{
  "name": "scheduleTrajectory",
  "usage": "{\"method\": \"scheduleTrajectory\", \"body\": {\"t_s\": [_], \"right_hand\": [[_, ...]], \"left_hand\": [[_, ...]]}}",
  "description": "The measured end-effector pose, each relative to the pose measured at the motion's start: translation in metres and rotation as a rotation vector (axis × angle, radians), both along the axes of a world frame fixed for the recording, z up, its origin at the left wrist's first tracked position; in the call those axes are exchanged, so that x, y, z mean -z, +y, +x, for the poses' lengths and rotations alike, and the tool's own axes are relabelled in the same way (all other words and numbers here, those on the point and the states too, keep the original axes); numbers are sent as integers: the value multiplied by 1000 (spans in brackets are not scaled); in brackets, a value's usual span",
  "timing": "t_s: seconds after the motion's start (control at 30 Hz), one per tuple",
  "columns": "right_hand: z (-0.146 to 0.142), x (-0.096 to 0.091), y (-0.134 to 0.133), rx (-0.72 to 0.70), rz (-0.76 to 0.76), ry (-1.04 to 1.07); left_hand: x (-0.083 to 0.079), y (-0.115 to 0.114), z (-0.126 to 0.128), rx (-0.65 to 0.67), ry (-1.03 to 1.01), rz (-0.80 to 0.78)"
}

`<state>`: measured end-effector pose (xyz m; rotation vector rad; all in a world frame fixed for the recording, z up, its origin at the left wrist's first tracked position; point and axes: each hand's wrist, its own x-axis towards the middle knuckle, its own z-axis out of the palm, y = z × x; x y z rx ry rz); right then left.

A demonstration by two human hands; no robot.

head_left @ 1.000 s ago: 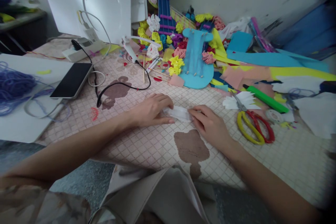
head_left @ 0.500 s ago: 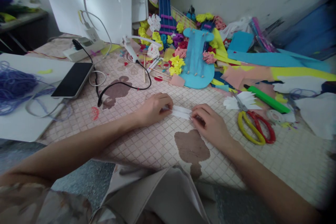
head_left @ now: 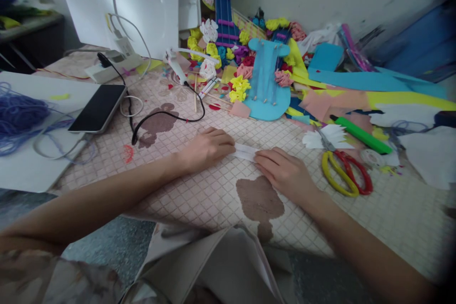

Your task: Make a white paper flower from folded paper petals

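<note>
A narrow folded strip of white paper lies on the patterned tablecloth between my hands. My left hand has its fingers closed together on the strip's left end. At the right end, my right hand presses with closed fingers on the paper. The strip's two ends are hidden beneath the fingers. To the right of my right hand lie scissors with one yellow and one red handle, their blades resting over cut white paper.
Behind my hands lie a blue guitar-shaped cutout, crepe-paper flowers and a glue gun with a black cord. At left are a phone and purple yarn. A green cutter lies at right.
My fingers have flattened down onto the strip, where before they pinched its ends with raised knuckles. The strip now looks narrower and flatter.
</note>
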<state>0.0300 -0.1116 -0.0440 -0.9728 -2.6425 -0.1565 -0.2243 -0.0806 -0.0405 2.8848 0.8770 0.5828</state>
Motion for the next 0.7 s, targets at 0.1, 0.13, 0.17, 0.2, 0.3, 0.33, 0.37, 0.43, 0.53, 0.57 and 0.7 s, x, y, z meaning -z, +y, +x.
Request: {"method": "scheduleTrajectory", "body": {"t_s": [0.1, 0.13, 0.17, 0.2, 0.3, 0.33, 0.37, 0.43, 0.53, 0.57, 0.7], "right_hand": [[1, 0, 0, -17, 25, -42], [0, 1, 1, -19, 33, -43], [0, 1, 1, -18, 38, -37], [-1, 2, 1, -16, 42, -23], [-3, 3, 1, -1, 43, 25], [-4, 3, 2, 1, 42, 33], [-5, 3, 2, 4, 40, 35], [-6, 2, 2, 9, 38, 25], [-7, 2, 3, 20, 47, 9], [-7, 3, 3, 24, 48, 5], [-6, 6, 3, 38, 3, 52]], "left_hand": [[-3, -1, -1, 52, 74, 98], [-4, -1, -1, 56, 78, 114], [-5, -1, -1, 59, 80, 123], [-5, -2, -1, 57, 81, 129], [-6, -1, -1, 54, 102, 149], [-6, -1, -1, 59, 113, 158], [-6, 0, -1, 65, 121, 165], [-4, 0, 0, 61, 110, 163], [1, 1, 1, -4, 21, 109], [3, 1, 1, -27, -8, 84], [4, 0, 2, -65, -38, 11]]}}
